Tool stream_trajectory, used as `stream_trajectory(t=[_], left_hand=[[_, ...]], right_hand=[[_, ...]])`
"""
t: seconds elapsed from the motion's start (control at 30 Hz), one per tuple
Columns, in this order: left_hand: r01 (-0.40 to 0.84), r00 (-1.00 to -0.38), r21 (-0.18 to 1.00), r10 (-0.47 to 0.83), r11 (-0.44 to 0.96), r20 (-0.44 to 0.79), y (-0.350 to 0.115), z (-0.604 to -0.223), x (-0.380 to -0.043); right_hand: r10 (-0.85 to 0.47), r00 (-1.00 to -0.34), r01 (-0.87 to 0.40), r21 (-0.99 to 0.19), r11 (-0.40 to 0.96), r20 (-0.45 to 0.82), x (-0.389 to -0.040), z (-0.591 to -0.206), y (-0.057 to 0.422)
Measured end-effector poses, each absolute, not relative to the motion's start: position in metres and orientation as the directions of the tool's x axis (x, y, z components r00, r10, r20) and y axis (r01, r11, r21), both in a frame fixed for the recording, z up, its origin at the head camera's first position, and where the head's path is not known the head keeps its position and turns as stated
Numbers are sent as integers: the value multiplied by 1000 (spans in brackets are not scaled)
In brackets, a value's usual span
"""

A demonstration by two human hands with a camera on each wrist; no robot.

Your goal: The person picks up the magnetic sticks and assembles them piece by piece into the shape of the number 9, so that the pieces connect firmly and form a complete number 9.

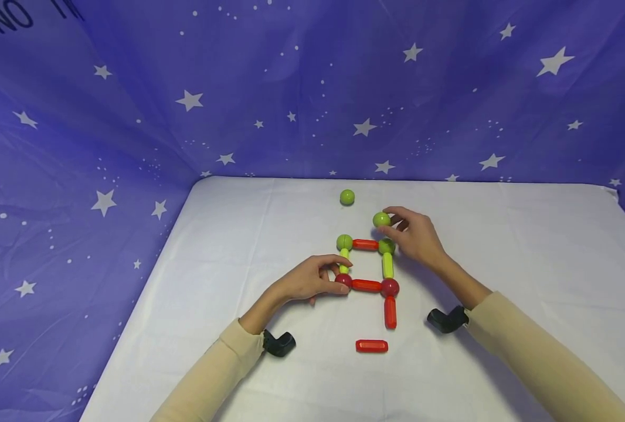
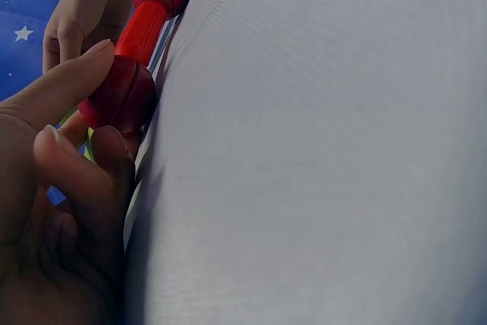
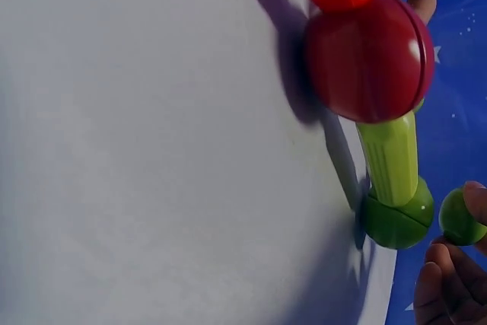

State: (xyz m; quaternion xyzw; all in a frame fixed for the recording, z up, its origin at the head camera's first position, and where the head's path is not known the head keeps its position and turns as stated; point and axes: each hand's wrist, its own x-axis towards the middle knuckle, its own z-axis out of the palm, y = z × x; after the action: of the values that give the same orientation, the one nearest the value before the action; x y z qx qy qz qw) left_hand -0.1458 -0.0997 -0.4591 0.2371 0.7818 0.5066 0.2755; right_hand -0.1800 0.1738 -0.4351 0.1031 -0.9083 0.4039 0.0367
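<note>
Balls and rods are joined into a square lying on the table. My left hand (image 1: 308, 278) grips the red ball (image 2: 122, 97) at its near left corner, thumb on one side and fingers on the other. A second red ball (image 1: 390, 288) forms the near right corner, with a red rod (image 1: 390, 312) pointing toward me. Green balls make up the far left corner (image 1: 345, 242) and far right corner (image 3: 397, 222). Just beyond the far right corner, my right hand (image 1: 418, 235) pinches a loose green ball (image 1: 381, 220), apart from the frame. Yellow-green rods (image 1: 387, 266) form the sides.
Another green ball (image 1: 347, 197) lies by itself farther back. A loose red rod (image 1: 372, 346) rests nearer to me. White cloth covers the table (image 1: 502, 234), and a blue star-patterned cloth (image 1: 312, 88) hangs behind and at the left. Dark wrist devices (image 1: 447, 319) stick out from both sleeves.
</note>
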Motion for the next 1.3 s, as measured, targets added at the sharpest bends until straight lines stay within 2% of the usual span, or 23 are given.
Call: stream_trajectory(t=[0.57,1.17,1.3], left_hand=[[85,-735,921,648,379,-199,-100,-460,-146],[87,-736,921,647,380,-198,-100,-459,-146],[84,-733,922,650,379,-201,-100,-459,-147]], right_hand=[[-213,-947,-320,-723,612,240,-147,-434,177],[-305,-928,-357,-737,574,213,-90,-428,179],[-349,-909,-397,-735,550,230,-79,-430,178]])
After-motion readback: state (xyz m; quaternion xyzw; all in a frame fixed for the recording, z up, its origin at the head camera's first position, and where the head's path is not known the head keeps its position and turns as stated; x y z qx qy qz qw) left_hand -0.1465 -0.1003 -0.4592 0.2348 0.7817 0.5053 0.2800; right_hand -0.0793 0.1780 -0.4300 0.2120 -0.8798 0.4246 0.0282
